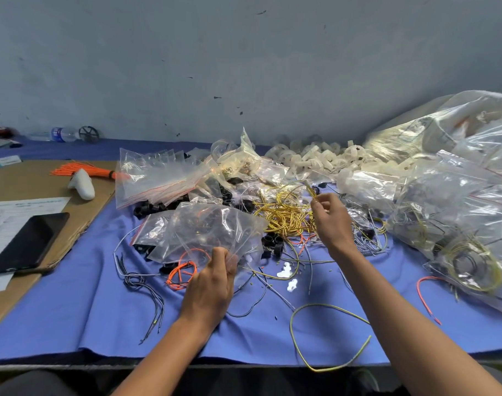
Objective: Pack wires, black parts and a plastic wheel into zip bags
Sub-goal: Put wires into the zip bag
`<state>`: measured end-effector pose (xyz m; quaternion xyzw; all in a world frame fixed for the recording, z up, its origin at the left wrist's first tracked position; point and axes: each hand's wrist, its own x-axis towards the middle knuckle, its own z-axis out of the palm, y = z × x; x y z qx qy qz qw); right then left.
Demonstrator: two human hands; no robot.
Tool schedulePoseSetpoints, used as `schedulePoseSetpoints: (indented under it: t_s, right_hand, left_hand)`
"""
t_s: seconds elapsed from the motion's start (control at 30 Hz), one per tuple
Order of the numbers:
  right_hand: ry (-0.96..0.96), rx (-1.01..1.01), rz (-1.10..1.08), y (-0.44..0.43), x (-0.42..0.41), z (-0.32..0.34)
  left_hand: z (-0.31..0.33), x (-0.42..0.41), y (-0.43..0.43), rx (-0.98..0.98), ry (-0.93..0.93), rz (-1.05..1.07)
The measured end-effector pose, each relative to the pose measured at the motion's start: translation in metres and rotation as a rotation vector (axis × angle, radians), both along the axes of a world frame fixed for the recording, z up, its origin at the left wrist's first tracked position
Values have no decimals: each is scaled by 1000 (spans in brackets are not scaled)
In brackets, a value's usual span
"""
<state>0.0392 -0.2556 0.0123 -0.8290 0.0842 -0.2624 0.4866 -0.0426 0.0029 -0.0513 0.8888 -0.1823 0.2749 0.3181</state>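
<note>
My left hand [212, 284] grips the lower edge of a clear zip bag [207, 230] that holds small parts and lies over an orange wire [184, 270]. My right hand [331, 218] is raised above a tangle of yellow wires [284, 212] and pinches one yellow wire between thumb and fingers. Black parts [272, 242] lie scattered between the two hands and under the bags. A pile of white plastic wheels [315, 158] sits at the back. Grey and dark wires [141, 284] trail across the blue cloth [87, 310].
Filled clear bags [458, 201] crowd the right side, and more zip bags [155, 178] lie at the back left. A cardboard sheet [44, 184] on the left carries a black phone [30, 241], papers, a white part [82, 184] and an orange wire bundle [84, 170]. A long yellow-green wire [329, 338] curls near the front edge.
</note>
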Motion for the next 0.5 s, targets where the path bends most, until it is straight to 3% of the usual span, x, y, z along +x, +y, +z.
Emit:
schedulePoseSetpoints:
  t_s: [0.37, 0.5]
  right_hand:
    - [-87, 622, 72, -23, -11, 23]
    - [-51, 635, 285, -19, -24, 36]
  left_hand:
    - [-1, 0, -1, -10, 8, -9]
    - [-1, 0, -1, -13, 4, 1]
